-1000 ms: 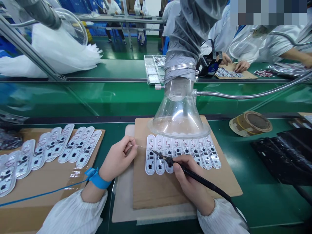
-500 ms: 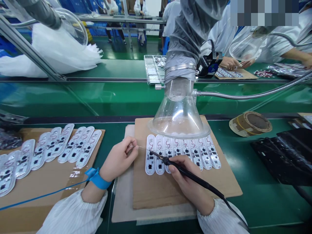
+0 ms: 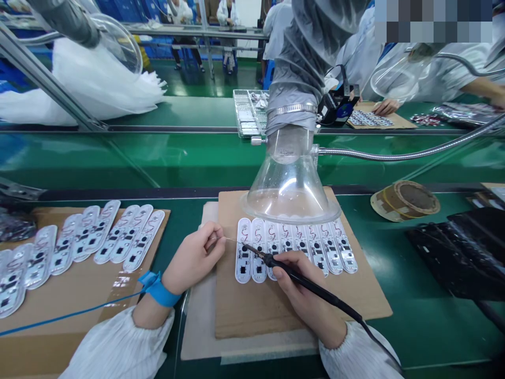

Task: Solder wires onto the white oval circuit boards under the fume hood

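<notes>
Soldering iron tip has slid left since a second ago, now on the leftmost board on the cardboard. Right hand grips it pen-style. Left hand pinches thin solder wire closed between its fingertips, the wire's end right by the tip.

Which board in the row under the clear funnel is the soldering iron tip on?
The leftmost board; the soldering iron tip meets it, the others lie further right.
</notes>
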`<act>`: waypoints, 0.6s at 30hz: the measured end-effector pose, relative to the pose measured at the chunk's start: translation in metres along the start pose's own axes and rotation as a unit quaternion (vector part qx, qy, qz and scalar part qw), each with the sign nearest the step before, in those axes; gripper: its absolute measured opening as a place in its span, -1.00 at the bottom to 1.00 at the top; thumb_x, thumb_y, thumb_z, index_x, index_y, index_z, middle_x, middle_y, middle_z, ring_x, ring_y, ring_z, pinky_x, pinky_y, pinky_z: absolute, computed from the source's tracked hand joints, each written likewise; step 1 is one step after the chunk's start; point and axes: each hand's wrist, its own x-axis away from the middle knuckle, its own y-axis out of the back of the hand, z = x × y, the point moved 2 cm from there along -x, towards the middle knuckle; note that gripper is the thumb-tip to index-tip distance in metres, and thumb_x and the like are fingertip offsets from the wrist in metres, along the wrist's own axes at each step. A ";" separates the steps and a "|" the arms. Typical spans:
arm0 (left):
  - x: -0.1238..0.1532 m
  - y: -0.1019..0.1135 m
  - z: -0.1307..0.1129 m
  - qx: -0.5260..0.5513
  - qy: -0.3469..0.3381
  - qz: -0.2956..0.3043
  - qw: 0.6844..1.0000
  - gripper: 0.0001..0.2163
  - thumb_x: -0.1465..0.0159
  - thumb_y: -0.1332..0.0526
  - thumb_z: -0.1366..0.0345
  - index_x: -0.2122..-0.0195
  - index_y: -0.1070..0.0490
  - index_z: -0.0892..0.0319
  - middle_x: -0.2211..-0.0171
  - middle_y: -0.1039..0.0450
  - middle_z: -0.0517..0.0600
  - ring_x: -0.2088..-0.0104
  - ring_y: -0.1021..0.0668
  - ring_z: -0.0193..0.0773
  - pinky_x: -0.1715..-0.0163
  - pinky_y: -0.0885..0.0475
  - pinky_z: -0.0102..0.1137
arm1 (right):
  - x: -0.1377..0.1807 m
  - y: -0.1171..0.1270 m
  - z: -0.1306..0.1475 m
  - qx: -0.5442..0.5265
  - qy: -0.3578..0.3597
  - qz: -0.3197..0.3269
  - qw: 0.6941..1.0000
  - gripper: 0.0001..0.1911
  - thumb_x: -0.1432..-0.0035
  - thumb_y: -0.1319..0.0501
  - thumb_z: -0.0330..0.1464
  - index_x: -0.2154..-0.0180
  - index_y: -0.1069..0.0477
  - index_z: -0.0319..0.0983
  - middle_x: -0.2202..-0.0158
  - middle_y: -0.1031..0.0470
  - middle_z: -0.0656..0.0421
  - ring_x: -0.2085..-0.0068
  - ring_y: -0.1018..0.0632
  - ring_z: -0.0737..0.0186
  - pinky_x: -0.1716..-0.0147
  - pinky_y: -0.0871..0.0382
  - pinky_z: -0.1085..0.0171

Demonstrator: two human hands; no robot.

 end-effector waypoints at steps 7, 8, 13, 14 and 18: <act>0.000 0.003 -0.001 0.014 0.010 -0.011 1.000 -0.85 -0.46 -0.16 0.16 0.25 -0.35 0.05 0.53 -0.15 -0.22 0.53 -0.31 -0.27 0.44 -0.20 -0.37 | 0.001 0.002 0.001 0.005 0.018 -0.009 1.000 -0.70 -0.63 -0.31 0.00 0.02 -0.58 -0.08 0.27 -0.70 0.18 0.36 -0.70 0.17 0.41 -0.54 0.28; 0.001 0.004 0.000 0.020 0.015 -0.020 0.999 -0.86 -0.45 -0.17 0.17 0.24 -0.36 0.05 0.53 -0.15 -0.22 0.52 -0.31 -0.27 0.44 -0.19 -0.37 | 0.002 0.002 0.001 0.008 0.021 -0.013 1.000 -0.70 -0.63 -0.30 0.00 0.02 -0.58 -0.08 0.28 -0.69 0.18 0.37 -0.69 0.17 0.43 -0.53 0.28; 0.001 0.006 0.003 0.030 0.020 -0.051 0.998 -0.89 -0.45 -0.18 0.18 0.18 -0.38 0.06 0.50 -0.15 -0.23 0.51 -0.32 -0.27 0.41 -0.22 -0.38 | 0.001 0.005 0.004 0.011 0.035 -0.036 0.999 -0.71 -0.65 -0.28 -0.01 0.01 -0.56 -0.06 0.29 -0.69 0.21 0.38 -0.69 0.19 0.42 -0.56 0.30; 0.001 0.006 0.004 0.030 0.020 -0.052 0.998 -0.89 -0.45 -0.17 0.18 0.17 -0.38 0.07 0.50 -0.15 -0.23 0.50 -0.32 -0.27 0.40 -0.23 -0.38 | 0.001 0.006 0.004 0.011 0.036 -0.037 0.999 -0.71 -0.66 -0.27 -0.01 0.01 -0.56 -0.06 0.28 -0.69 0.21 0.37 -0.70 0.19 0.40 -0.57 0.30; -0.001 0.004 0.005 0.029 0.023 -0.050 0.998 -0.88 -0.45 -0.17 0.17 0.15 -0.39 0.07 0.50 -0.13 -0.23 0.50 -0.33 -0.27 0.40 -0.23 -0.38 | 0.002 0.007 0.004 0.005 0.036 -0.045 0.998 -0.74 -0.66 -0.27 -0.04 -0.01 -0.55 -0.06 0.25 -0.70 0.21 0.34 -0.71 0.20 0.37 -0.60 0.31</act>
